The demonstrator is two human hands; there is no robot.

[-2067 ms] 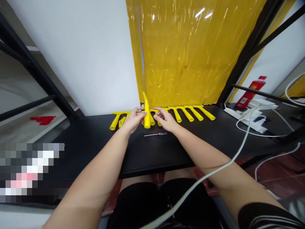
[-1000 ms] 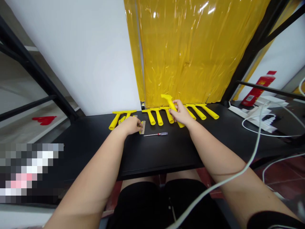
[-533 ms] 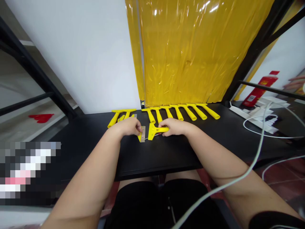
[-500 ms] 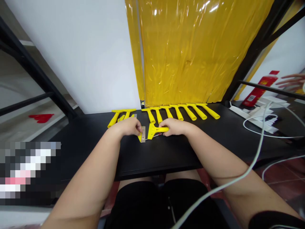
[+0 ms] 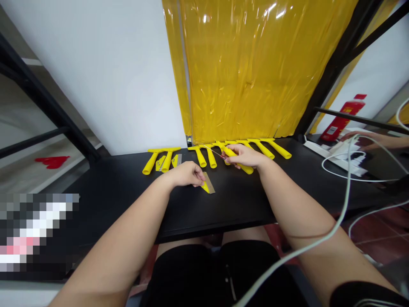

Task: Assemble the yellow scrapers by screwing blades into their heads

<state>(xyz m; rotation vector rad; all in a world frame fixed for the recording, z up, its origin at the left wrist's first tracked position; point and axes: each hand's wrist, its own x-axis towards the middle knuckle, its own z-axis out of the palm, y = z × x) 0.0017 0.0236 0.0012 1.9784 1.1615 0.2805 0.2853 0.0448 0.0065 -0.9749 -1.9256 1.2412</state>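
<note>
My left hand [image 5: 189,174] is closed, its fingertips pinching a small yellow blade holder with a flat metal scraper blade [image 5: 209,182], low over the black table. My right hand [image 5: 245,156] is closed around a yellow scraper handle [image 5: 237,161] at the row of handles. A thin screwdriver [image 5: 214,150] also sticks out leftward from its fingers. Behind the hands, several yellow scraper handles [image 5: 201,157] lie side by side against the yellow curtain's foot. Two more handles [image 5: 150,163] lie at the left, with yellow blade pieces [image 5: 160,163] beside them.
Yellow plastic curtain [image 5: 252,76] and a white panel [image 5: 128,76] rise behind the black table [image 5: 182,213]. At the right stand a red bottle [image 5: 343,117] and white plugs with cables [image 5: 351,155], where another person's hand [image 5: 367,140] reaches. A cable [image 5: 306,247] crosses above my right forearm.
My right hand has carried the scraper handle and screwdriver away from the left hand, back to the row. My left hand has shifted slightly right with the blade piece. The other person's hand has lowered.
</note>
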